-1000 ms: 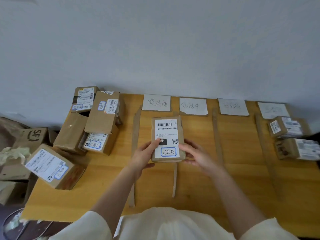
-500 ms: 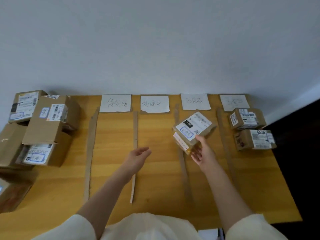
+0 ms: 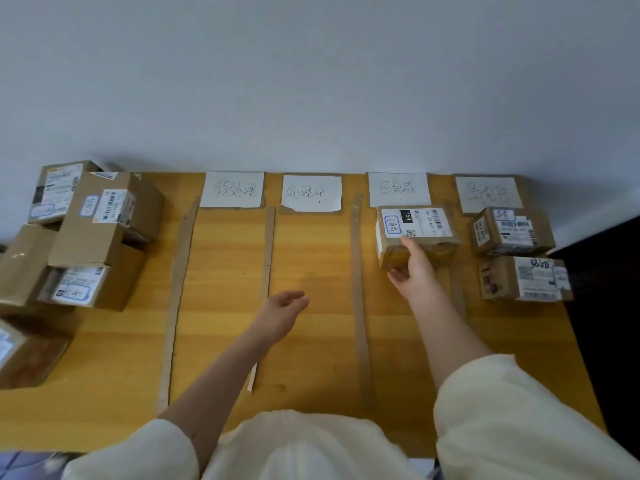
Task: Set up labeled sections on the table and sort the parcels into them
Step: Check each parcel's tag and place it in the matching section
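Note:
A small brown parcel (image 3: pixel 417 233) with a white shipping label lies on the wooden table (image 3: pixel 311 341) in the third section, just below its handwritten paper label (image 3: pixel 397 188). My right hand (image 3: pixel 412 271) grips the parcel's near edge. My left hand (image 3: pixel 285 308) hovers over the second section, fingers apart, holding nothing. Three more paper labels (image 3: pixel 232 189) (image 3: pixel 311 192) (image 3: pixel 488 194) head the other sections. Cardboard strips (image 3: pixel 358 296) divide the sections.
Two parcels (image 3: pixel 512 232) (image 3: pixel 524 278) lie in the rightmost section. A pile of several brown parcels (image 3: pixel 100 233) sits at the table's left end, with another box (image 3: pixel 27 351) lower left. A white wall runs behind the table; the table's right edge drops to dark floor.
My right hand carried the parcel from the middle of the table rightward and set it down in the third section. My left hand let go of it and stayed near the centre.

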### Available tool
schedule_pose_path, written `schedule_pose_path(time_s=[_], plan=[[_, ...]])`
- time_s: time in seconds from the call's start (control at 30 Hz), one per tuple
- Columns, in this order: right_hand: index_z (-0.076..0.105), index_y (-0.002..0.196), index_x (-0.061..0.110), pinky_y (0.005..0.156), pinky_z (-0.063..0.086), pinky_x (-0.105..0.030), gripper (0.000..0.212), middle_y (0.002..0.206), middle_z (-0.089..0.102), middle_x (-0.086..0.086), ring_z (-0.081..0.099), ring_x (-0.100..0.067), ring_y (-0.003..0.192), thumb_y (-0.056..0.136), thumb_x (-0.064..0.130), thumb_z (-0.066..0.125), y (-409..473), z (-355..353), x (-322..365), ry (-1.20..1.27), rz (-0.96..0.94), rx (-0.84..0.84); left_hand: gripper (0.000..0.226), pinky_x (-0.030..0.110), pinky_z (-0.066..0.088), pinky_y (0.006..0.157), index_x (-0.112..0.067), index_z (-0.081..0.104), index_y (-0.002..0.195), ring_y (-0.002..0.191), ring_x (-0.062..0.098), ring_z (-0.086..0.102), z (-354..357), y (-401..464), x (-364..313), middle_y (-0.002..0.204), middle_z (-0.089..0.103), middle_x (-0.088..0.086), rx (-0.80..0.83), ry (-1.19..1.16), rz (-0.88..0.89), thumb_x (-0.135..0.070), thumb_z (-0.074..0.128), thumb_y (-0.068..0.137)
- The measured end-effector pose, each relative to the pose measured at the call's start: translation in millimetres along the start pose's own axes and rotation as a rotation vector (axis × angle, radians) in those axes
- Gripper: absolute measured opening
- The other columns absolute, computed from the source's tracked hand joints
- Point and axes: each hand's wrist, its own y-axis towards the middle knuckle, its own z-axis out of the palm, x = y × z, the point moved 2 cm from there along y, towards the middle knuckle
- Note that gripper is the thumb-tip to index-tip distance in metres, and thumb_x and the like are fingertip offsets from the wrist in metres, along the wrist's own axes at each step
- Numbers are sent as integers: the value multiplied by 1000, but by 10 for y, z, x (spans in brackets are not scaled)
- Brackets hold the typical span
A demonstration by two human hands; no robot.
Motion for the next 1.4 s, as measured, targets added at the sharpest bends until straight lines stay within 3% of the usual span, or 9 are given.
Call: schedule_pose_path(time_s=[0.3, 0.43, 0.6, 0.7, 0.83, 1.07, 1.17, 1.3, 1.4], plan=[[49, 133, 16, 96, 51, -41, 51, 123, 59, -10, 61, -24, 107, 89, 31, 68, 37, 39, 80, -78, -8, 14, 43, 35, 44, 97, -20, 55, 133, 119, 21, 53, -3, -9, 62, 127, 57, 4, -21, -20, -13, -40, 53, 95], [50, 129, 18, 93, 53, -41, 52, 120, 59, -8, 62, -22, 105, 86, 39, 70, -31, 25, 56, -127, -8, -18, 40, 36, 44, 99, -22, 57, 129, 118, 21, 53, -61, -28, 145, 125, 58, 2, -47, -35, -15, -41, 54, 94], [59, 109, 15, 73, 57, -30, 35, 98, 60, -2, 62, -14, 82, 85, 37, 71, -237, 95, -226, -216, 2, -37, 35, 26, 44, 86, -22, 60, 125, 112, 16, 56, -216, -83, 291, 119, 62, -2, -138, -68, 29, -36, 57, 93], [62, 99, 14, 60, 51, -27, 20, 78, 62, 2, 60, -13, 64, 88, 30, 68, -401, 253, -521, -328, 11, 85, 31, 20, 44, 72, -26, 61, 120, 104, 12, 59, -375, -142, 405, 114, 64, -7, -228, -51, 47, -37, 61, 91], [61, 89, 16, 52, 45, -25, 10, 77, 62, 1, 58, -15, 60, 91, 25, 66, -639, 568, -942, -558, -74, 237, 27, 18, 43, 69, -25, 62, 117, 98, 8, 58, -653, -265, 595, 108, 64, -9, -362, -44, 47, -33, 61, 91], [64, 87, 15, 77, 49, -36, 16, 85, 66, -1, 64, -18, 79, 92, 31, 64, -1210, 1308, -1696, -964, -224, 493, 20, 20, 48, 70, -23, 67, 108, 94, 7, 63, -1362, -460, 1143, 100, 67, -11, -593, -163, 5, -26, 64, 89], [67, 94, 14, 74, 47, -32, 21, 86, 65, -1, 63, -19, 81, 92, 34, 63, -1434, 1668, -2033, -1063, -265, 550, 16, 21, 47, 66, -24, 67, 105, 84, 4, 61, -1728, -545, 1421, 94, 67, -12, -644, -234, -50, -25, 63, 89], [66, 87, 21, 66, 46, -25, 10, 83, 64, 1, 62, -16, 77, 90, 31, 65, -1725, 2153, -2550, -1157, -330, 642, 16, 22, 45, 59, -23, 68, 103, 81, 10, 61, -2217, -627, 1873, 98, 69, -6, -710, -321, -127, -22, 63, 87], [66, 94, 21, 73, 48, -25, 13, 85, 63, 3, 62, -14, 78, 86, 30, 69, -1914, 2495, -2971, -1253, -370, 741, 17, 19, 42, 55, -22, 67, 104, 74, 4, 57, -2540, -700, 2236, 97, 67, -6, -756, -381, -204, -20, 63, 87]])
